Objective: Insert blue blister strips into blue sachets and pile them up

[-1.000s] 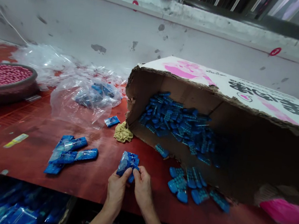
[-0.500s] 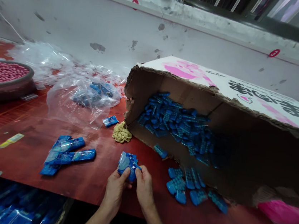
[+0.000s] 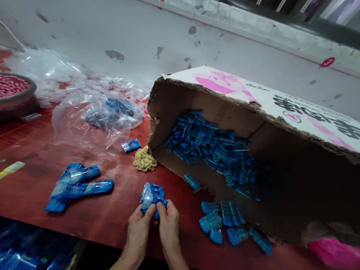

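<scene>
Both hands meet over the red table near its front edge. My left hand (image 3: 138,230) pinches the lower left of some small blue packets (image 3: 152,194). From the right, my right hand (image 3: 168,227) grips the same packets with thumb and fingers, close beside my left thumb. Left of the hands, several long blue packets (image 3: 71,189) lie overlapping on the table. To the right, a group of blue packs with beaded-looking fronts (image 3: 212,221) lies before the carton. How many packets the hands hold is unclear.
A torn open carton (image 3: 286,114) on its side holds many blue packs. Beside it are a yellow crumpled cloth (image 3: 145,159) and a clear plastic bag (image 3: 66,122). A bowl of pink pieces (image 3: 24,98) stands left. Blue packages (image 3: 17,251) fill a container below the table.
My right hand has shifted slightly left, nearer my left thumb, with its hold on the packets kept. The whole view has moved a little.
</scene>
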The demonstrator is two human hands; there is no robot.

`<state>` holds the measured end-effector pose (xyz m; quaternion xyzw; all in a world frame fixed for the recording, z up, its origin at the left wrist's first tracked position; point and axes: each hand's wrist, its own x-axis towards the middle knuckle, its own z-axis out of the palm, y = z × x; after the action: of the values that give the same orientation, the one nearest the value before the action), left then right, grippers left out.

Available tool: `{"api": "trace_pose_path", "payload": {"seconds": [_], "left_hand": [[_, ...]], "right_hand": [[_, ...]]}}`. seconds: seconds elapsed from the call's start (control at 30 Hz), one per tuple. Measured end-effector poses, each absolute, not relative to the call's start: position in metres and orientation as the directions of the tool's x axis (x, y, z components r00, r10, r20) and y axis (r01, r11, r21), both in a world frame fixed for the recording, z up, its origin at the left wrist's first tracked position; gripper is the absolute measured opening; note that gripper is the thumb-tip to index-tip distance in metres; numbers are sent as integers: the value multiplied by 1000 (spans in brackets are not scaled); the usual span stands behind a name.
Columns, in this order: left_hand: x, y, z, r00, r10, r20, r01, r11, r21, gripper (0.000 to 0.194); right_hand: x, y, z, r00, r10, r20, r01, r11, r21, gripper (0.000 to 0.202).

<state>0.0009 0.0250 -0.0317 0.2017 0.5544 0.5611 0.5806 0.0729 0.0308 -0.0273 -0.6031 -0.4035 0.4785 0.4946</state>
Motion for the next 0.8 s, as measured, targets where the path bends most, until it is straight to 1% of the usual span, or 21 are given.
{"api": "trace_pose_path", "payload": {"seconds": [0.13, 0.23, 0.3, 0.4, 0.47, 0.5, 0.53, 0.63, 0.8], "left_hand": [[3, 28, -32, -218, 867, -448, -497, 296, 816, 30], [3, 30, -31, -190, 855, -482, -536, 321, 781, 29], [3, 30, -30, -190, 850, -492, -541, 327, 774, 29], [1, 30, -31, -209, 846, -490, -532, 322, 783, 29], [-1, 29, -31, -208, 846, -491, -530, 324, 784, 30], [-2, 29, -30, -195, 849, -492, -533, 329, 779, 30], [-3, 29, -30, -175, 851, -495, -536, 339, 773, 31], [-5, 30, -27, -124, 852, -508, -548, 368, 751, 31], [-1, 33, -20, -94, 839, -536, -637, 363, 680, 31]], "right_hand": [[68, 33, -29, 287, 947, -144, 107, -181, -978, 20], [69, 33, -33, 260, 953, -154, 94, -184, -978, 21], [72, 34, -34, 234, 956, -175, 36, -189, -981, 20], [75, 35, -33, 185, 960, -211, -151, -185, -971, 12], [76, 35, -29, 156, 962, -223, -275, -174, -946, 18], [76, 35, -28, 152, 964, -217, -301, -164, -939, 23], [76, 35, -27, 155, 967, -203, -300, -150, -942, 28], [77, 33, -27, 175, 974, -145, -207, -107, -972, 34], [73, 34, -31, 247, 963, -105, -147, -70, -987, 31]]}}
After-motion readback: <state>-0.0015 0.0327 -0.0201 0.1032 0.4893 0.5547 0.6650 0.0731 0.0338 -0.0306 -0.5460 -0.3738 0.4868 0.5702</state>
